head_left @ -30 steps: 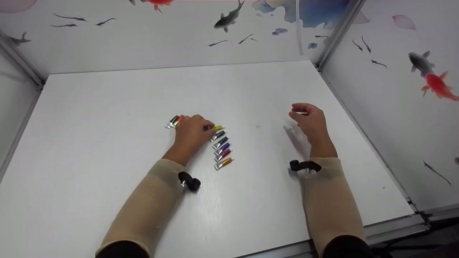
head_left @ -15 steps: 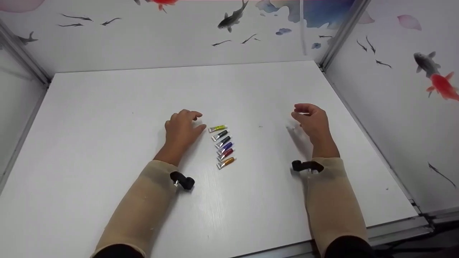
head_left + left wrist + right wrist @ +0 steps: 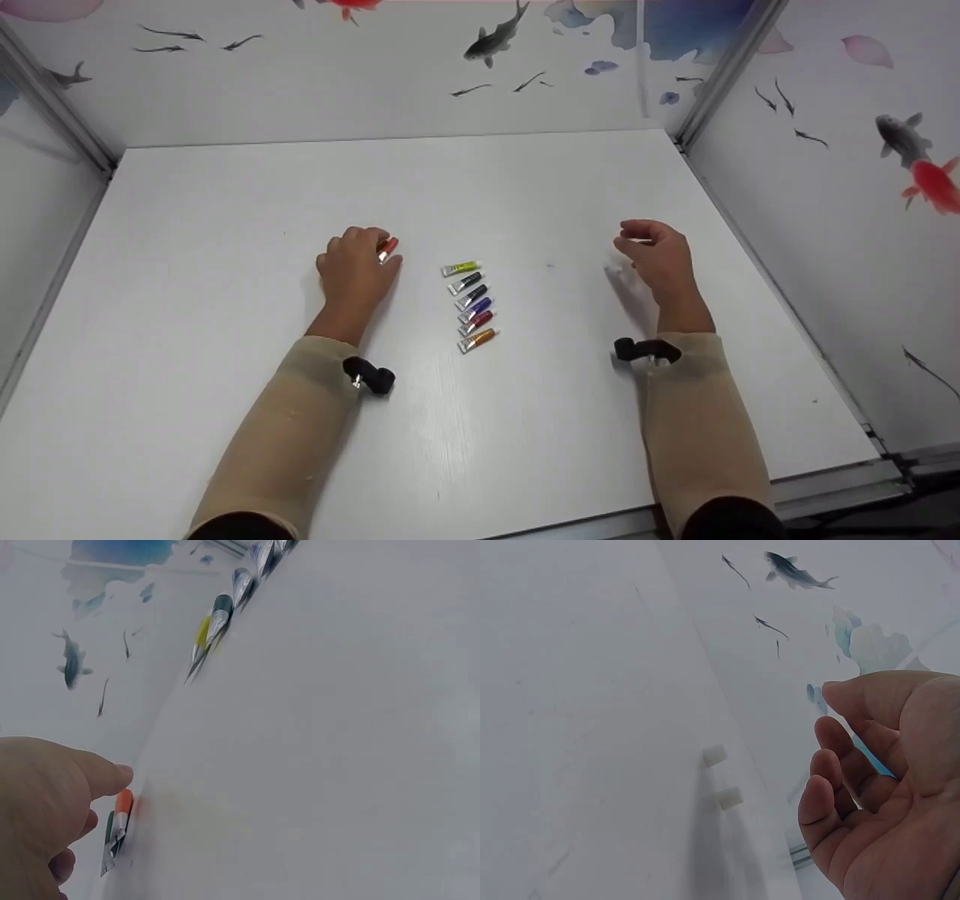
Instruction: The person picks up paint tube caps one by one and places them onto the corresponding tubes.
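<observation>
In the head view my left hand (image 3: 354, 264) is over the left part of the table, its thumb and fingers spread around an orange-red paint tube (image 3: 388, 250). The left wrist view shows the thumb just above this orange tube (image 3: 124, 804), with a dark green tube (image 3: 109, 829) lying beside it and the fingertips behind. To the right lies a slanted column of small paint tubes: yellow (image 3: 460, 268), several dark or violet ones, red (image 3: 477, 323) and ochre (image 3: 478, 340). My right hand (image 3: 658, 255) hovers at the right, fingers loosely bent, holding nothing.
Two small whitish blocks, one nearer (image 3: 730, 798) and one farther (image 3: 715, 756), sit on the white table (image 3: 525, 420) below the right hand. Fish-printed panels (image 3: 337, 82) wall off the back and right side. Metal frame posts stand at the corners.
My left hand has let go of the yellow tube and moved left, to the orange and green tubes. The right hand keeps its pose. The head view has shifted slightly.
</observation>
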Motion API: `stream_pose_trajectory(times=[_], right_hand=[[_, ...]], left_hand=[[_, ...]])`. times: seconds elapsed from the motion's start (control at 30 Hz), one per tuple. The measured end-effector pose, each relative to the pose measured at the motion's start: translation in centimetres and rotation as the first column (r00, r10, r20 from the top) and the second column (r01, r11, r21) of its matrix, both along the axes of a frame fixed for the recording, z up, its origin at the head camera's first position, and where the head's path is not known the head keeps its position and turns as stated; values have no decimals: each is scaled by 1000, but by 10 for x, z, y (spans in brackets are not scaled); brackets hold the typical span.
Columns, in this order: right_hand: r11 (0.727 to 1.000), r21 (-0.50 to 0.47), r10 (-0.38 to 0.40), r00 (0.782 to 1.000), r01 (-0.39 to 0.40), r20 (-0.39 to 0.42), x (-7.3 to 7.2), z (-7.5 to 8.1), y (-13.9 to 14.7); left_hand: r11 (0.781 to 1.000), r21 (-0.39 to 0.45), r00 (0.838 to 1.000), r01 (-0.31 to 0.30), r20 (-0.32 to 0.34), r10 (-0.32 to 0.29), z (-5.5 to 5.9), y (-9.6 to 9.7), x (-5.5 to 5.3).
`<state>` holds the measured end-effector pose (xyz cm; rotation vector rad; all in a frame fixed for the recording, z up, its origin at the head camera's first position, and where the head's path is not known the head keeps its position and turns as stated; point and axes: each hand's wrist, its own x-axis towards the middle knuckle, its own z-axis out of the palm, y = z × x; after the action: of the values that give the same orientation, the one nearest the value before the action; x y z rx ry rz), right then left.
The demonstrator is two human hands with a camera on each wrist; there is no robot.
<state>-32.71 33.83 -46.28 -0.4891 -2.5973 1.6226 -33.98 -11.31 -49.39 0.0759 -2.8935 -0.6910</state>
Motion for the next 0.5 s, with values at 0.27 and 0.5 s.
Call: stream_pose_trajectory(times=[0.27,0.5], right_hand=[[1000,5,-9,1000,9,17,2,2,-1],[1000,7,-13,1000,13,20,3,5,-1]], left_hand=[[1000,-17,1000,-12,-16,12,-4,-4,-1],[1000,-25,1000,-16,-9,16,-5,-5,-2]])
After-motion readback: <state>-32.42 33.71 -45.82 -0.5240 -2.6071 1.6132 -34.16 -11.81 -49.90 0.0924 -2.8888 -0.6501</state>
